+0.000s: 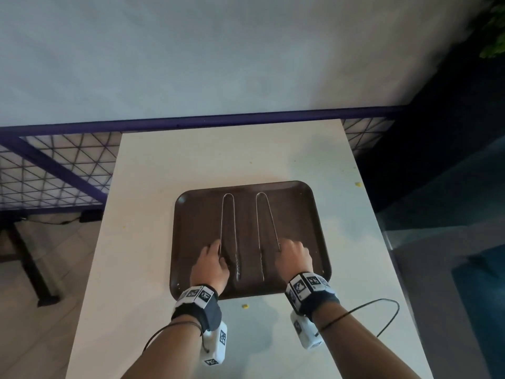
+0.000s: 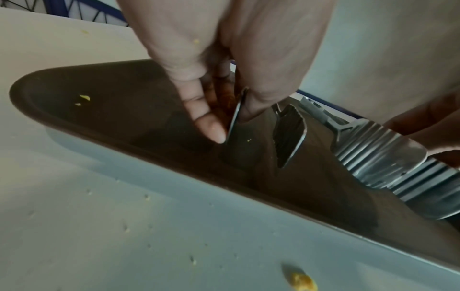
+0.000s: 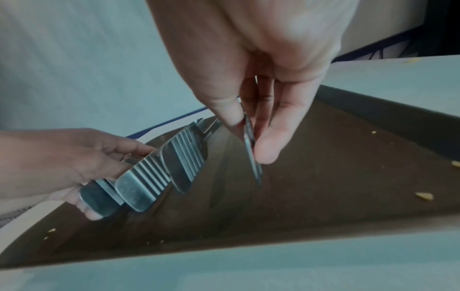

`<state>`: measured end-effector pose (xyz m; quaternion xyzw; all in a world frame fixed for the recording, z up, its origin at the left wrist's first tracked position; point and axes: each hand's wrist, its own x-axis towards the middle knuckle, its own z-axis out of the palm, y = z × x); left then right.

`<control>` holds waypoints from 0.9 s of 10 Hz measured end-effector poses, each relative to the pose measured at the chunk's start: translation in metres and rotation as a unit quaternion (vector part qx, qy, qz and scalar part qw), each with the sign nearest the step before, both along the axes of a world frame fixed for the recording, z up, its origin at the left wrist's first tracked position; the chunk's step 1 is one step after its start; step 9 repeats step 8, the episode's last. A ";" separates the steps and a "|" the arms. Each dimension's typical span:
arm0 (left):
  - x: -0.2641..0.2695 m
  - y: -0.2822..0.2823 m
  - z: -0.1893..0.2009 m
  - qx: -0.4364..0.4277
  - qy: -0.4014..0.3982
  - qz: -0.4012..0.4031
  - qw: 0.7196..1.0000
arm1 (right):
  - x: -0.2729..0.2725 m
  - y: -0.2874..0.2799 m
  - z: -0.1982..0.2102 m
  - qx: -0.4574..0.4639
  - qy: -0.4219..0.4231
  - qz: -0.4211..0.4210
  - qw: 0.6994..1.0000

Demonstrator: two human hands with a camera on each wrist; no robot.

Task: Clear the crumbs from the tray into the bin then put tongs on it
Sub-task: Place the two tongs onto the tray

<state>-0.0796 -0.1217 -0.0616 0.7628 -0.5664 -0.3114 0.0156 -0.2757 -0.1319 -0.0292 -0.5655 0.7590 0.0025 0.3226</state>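
A brown tray lies on the white table. Two metal tongs rest on it side by side, bends pointing away from me. My left hand pinches the outer arm of the left tongs near its tip. In the left wrist view the thumb and fingers of that hand close on the thin arm. My right hand pinches the outer arm of the right tongs, and the right wrist view shows this pinch. A few small crumbs lie on the tray. No bin is in view.
Yellow crumbs lie on the table in front of the tray and near its right edge. A blue rail with wire mesh runs behind the table. Floor drops away on both sides.
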 end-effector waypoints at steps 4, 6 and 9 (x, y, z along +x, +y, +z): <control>-0.006 0.001 -0.013 0.005 -0.020 0.005 1.000 | -0.001 -0.005 -0.016 0.000 0.008 0.014 1.000; -0.003 0.006 -0.008 0.012 -0.016 0.007 1.000 | -0.005 -0.003 -0.010 0.000 0.001 0.024 1.000; 0.013 0.036 0.013 -0.083 0.044 0.066 0.993 | -0.021 0.011 0.000 -0.015 -0.019 0.005 1.000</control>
